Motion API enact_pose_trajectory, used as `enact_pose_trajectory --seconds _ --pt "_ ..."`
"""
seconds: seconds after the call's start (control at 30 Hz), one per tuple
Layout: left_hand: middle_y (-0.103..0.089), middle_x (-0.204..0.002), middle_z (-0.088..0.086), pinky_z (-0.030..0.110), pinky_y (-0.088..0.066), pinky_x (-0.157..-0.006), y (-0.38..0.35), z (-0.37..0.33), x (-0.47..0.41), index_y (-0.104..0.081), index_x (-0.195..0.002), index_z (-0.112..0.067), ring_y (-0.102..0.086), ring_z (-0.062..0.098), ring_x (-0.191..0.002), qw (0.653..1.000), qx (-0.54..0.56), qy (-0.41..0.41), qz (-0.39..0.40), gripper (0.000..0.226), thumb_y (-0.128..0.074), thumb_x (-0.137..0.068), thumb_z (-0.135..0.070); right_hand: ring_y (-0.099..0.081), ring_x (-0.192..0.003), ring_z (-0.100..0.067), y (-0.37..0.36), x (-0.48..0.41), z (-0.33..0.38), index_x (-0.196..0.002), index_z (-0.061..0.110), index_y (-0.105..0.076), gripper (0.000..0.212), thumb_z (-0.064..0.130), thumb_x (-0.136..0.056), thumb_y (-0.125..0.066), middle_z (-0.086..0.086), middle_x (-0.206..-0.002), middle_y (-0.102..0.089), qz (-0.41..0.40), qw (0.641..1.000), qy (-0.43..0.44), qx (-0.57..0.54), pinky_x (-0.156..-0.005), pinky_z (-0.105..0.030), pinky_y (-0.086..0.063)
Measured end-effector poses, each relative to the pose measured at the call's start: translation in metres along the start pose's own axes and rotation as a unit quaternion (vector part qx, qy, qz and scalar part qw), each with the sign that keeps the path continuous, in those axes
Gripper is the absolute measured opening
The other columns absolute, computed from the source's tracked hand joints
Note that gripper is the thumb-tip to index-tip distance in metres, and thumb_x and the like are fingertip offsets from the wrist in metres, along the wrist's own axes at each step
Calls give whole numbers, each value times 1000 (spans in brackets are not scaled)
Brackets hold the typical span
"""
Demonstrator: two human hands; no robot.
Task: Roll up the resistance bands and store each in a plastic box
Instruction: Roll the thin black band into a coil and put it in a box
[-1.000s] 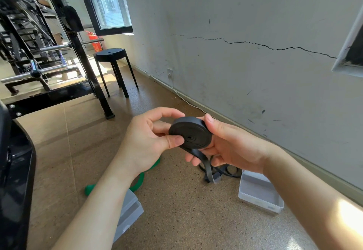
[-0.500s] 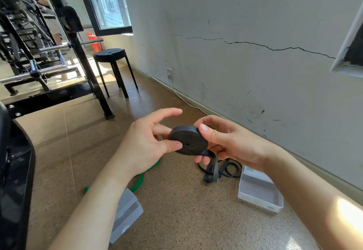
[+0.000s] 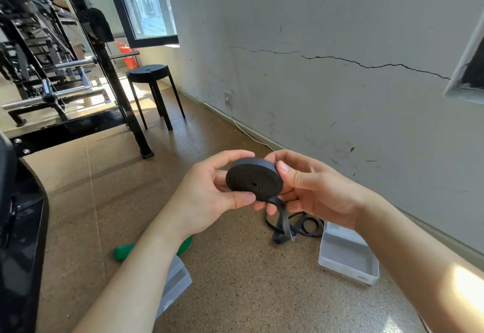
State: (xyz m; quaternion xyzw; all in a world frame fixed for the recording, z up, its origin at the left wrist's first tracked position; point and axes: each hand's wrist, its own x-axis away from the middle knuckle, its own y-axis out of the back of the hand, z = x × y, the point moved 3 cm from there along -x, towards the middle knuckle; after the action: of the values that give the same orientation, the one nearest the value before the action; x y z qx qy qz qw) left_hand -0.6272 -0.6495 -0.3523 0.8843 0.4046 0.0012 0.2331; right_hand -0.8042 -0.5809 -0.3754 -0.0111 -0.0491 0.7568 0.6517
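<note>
A black resistance band point(image 3: 254, 179) is wound into a thick flat coil held in mid-air between both hands. My left hand point(image 3: 209, 196) grips its left edge with thumb below and forefinger arched over the top. My right hand point(image 3: 311, 191) clasps the right edge, thumb on the rim. The band's unrolled tail point(image 3: 284, 224) hangs down to loose loops on the floor. An open clear plastic box point(image 3: 348, 254) lies on the floor to the right. A second plastic box point(image 3: 175, 283) sits under my left forearm, beside a green band point(image 3: 125, 251).
A black stool point(image 3: 152, 81) stands by the wall ahead. Black gym rack posts point(image 3: 115, 83) and barbells fill the left. A dark padded machine edge point(image 3: 18, 228) is at my far left. The cracked white wall runs along the right.
The coil has been turned between my fingers and has taken up a little more of the tail. Both hands shifted their grip around its rim.
</note>
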Motion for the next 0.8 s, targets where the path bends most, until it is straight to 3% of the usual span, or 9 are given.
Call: enact_pose_trajectory --seconds 0.13,0.23,0.4,0.53,0.8 --pt "-76 -88 1 28 -56 -76 0 -1 -1 -66 -102 -24 -72 17 -87 998 47 -22 -29 48 -79 -65 4 -60 -85 -30 -3 0 0 -137 10 -42 70 57 -87 -53 -26 -103 -64 40 999 -14 -14 -63 -31 -35" --pt "-76 -84 -3 24 -56 -74 0 -4 0 -67 -99 -24 -72 13 -82 999 -12 -32 -31 47 -78 -67 8 -62 -86 -24 -6 2 1 -135 15 -44 74 69 -84 -39 -18 -98 -69 49 997 -40 51 -63 -30 -35" --pt "-74 -84 -16 16 -53 -76 1 -7 2 -67 -96 -34 -69 -2 -83 992 -112 -38 -38 45 -81 -68 -1 -64 -74 -22 1 3 2 -124 19 -50 64 69 -85 -49 -15 -85 -72 -16 990 -34 134 -59 -30 -32" --pt "-74 -83 -19 29 -55 -80 3 -5 1 -66 -98 -35 -69 -1 -82 988 -144 -30 -50 45 -83 -68 -6 -62 -68 -21 3 1 2 -121 19 -50 55 58 -84 -54 -15 -82 -73 -50 989 -17 138 -60 -32 -33" --pt "-75 -85 -11 33 -54 -88 2 3 1 -50 -123 -50 -70 10 -84 992 -126 4 -32 71 -81 -72 -10 -62 -71 -24 4 0 -2 -117 18 -48 50 55 -85 -55 -20 -87 -74 -67 989 -14 131 -62 -34 -33"
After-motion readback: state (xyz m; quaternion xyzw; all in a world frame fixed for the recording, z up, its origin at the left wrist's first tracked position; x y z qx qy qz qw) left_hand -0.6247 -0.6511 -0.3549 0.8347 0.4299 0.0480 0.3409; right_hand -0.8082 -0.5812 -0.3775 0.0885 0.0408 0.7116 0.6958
